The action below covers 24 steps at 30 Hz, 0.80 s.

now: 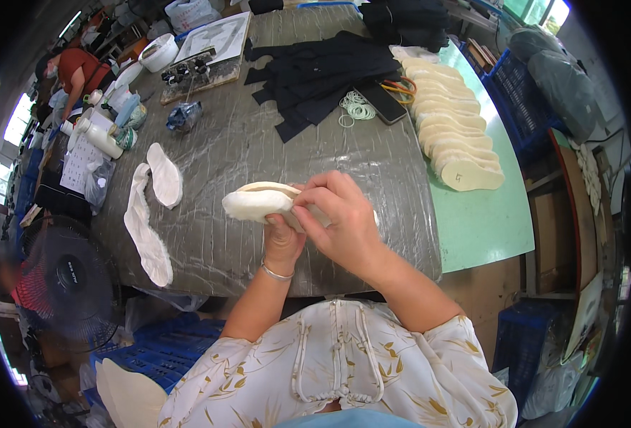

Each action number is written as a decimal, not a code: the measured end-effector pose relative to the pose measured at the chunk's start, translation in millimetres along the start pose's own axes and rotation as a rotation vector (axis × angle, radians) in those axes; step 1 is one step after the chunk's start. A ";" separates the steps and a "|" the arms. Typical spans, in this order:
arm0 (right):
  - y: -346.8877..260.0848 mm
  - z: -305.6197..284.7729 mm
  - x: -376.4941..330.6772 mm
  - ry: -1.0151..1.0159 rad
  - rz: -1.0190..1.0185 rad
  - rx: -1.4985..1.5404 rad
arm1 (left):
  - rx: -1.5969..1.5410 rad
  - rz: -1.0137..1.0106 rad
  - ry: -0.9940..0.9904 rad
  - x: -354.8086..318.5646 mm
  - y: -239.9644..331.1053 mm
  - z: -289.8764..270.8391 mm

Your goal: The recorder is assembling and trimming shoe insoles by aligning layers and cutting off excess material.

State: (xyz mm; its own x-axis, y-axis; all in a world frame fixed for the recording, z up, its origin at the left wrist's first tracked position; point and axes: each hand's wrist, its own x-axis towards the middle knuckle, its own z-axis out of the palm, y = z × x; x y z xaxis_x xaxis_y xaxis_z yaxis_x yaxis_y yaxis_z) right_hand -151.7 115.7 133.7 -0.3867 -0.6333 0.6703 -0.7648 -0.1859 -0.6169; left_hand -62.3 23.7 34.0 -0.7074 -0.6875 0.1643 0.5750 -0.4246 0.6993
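Above the near middle of the dark table, I hold a white fleecy insole (253,206) with a cream sole board showing along its upper edge. My left hand (285,245) grips it from underneath, thumb up against its side. With fingers and thumb closed, my right hand (344,217) pinches the insole's right end and hides most of that end. To the left on the table lie a sole-shaped white fleece piece (165,175) and a long curved fleece piece (146,232). At the right, a long overlapping row of cream insoles (465,168) rests on a green surface.
Black cloth pieces (330,68) lie at the far side, near a phone (382,104), pale cord (358,108) and orange-handled scissors (405,90). Left stand a fan (69,278) and white bottles (100,138). A person in red (80,70) is at the back left.
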 end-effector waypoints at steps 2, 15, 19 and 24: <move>3.4 1.2 2.1 0.000 -0.090 -0.021 | 0.001 0.010 0.006 -0.5 -2.7 -4.8; 4.5 11.5 -1.5 0.137 -0.070 -0.056 | 0.045 0.021 0.037 -1.7 -3.4 7.4; 6.6 9.0 -2.1 0.145 -0.102 -0.065 | -0.026 0.004 -0.009 -2.3 -8.3 -5.9; 7.4 6.4 -2.2 0.128 -0.038 -0.007 | -0.039 0.026 0.005 -0.6 12.3 1.7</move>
State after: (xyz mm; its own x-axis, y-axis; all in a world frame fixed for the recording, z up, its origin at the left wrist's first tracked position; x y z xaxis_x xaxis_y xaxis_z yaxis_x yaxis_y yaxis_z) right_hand -153.3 110.9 125.0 -0.4200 -0.5245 0.7406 -0.7835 -0.2023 -0.5875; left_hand -55.6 19.8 43.7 -0.6900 -0.7015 0.1784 0.6089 -0.4293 0.6670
